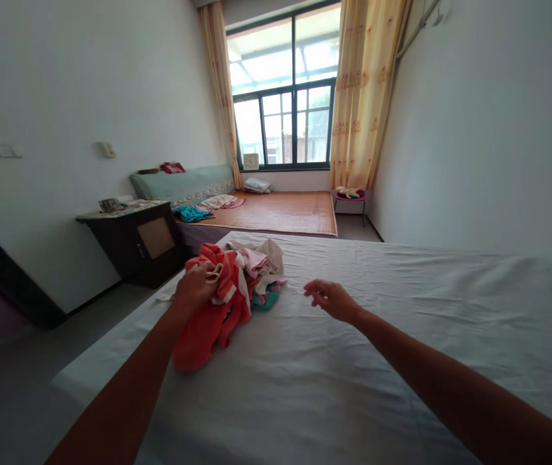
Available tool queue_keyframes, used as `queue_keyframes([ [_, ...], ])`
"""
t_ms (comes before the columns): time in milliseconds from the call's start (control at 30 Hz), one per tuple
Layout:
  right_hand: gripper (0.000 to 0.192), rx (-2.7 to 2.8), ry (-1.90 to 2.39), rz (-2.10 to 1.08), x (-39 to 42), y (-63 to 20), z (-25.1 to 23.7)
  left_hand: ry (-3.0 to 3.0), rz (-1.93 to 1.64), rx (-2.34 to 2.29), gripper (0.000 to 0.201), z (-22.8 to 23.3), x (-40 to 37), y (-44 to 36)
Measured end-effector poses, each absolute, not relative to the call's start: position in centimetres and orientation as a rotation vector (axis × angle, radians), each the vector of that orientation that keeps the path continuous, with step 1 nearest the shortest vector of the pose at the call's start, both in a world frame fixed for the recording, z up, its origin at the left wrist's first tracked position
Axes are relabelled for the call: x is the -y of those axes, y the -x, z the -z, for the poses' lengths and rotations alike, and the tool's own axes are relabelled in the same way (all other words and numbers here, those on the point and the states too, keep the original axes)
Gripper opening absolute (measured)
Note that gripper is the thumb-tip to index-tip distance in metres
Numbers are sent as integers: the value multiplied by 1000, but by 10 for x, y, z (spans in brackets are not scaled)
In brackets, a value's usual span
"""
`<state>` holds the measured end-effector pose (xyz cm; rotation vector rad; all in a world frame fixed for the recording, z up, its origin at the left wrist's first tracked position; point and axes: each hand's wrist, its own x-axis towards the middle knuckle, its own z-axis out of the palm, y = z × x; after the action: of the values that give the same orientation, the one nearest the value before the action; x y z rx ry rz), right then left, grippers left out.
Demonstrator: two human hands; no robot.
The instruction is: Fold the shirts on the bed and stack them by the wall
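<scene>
On the white-sheeted bed (334, 361) lies a heap of crumpled clothes. My left hand (197, 284) is closed on a red garment (203, 329) with pale trim, at the heap's left side; its exact kind is hidden by the folds. Behind and to the right of it are a beige cloth (271, 258), a pink cloth (255, 261) and a green piece (267, 297). My right hand (329, 298) hovers over the sheet to the right of the heap, its fingers loosely bent and apart, holding nothing.
A dark bedside cabinet (152, 242) stands beyond the bed's left edge. Farther back, a second bed with a brown mat (280, 210) carries a teal cloth (193, 214) and other fabric. A small stool (351, 196) is near the curtain (360, 97), by the window.
</scene>
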<state>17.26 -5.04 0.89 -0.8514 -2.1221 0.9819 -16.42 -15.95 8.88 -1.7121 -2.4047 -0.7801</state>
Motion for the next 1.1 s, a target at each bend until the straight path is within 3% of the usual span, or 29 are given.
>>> queue_keyframes([
  [100, 18, 2119, 775, -1093, 73, -186, -20, 1732, 1068, 2259, 28, -108, 154, 129],
  [233, 37, 1813, 697, -1634, 99, -203, -41, 1955, 1482, 1925, 27, -113, 142, 40],
  [333, 44, 1425, 575, -1869, 102, -222, -58, 2357, 1444, 1676, 36, -95, 140, -37],
  [467, 54, 1217, 635, -1506, 65, -278, -58, 2918, 1054, 1344, 57, -72, 147, -104],
  [567, 66, 1242, 888, -1188, 23, -342, -34, 3133, 835, 1125, 37, -63, 138, -116],
  [633, 60, 1175, 1197, -864, 3, -384, -11, 3057, 797, 1265, 28, -57, 120, -110],
  [733, 58, 1236, 1391, -454, -10, -426, 20, 2765, 771, 1660, 30, -43, 85, -89],
  [900, 66, 1751, 1401, -164, -4, -434, 41, 2682, 550, 1825, 50, -11, 58, -62],
  [967, 57, 1887, 1428, -123, -3, -430, 44, 2559, 579, 1869, 50, 0, 59, -57],
  [1033, 37, 1886, 1449, -129, -5, -430, 45, 2484, 560, 1929, 38, 4, 60, -52],
  [1100, 30, 1742, 1459, -158, -8, -433, 41, 2464, 543, 1970, 29, 3, 59, -46],
])
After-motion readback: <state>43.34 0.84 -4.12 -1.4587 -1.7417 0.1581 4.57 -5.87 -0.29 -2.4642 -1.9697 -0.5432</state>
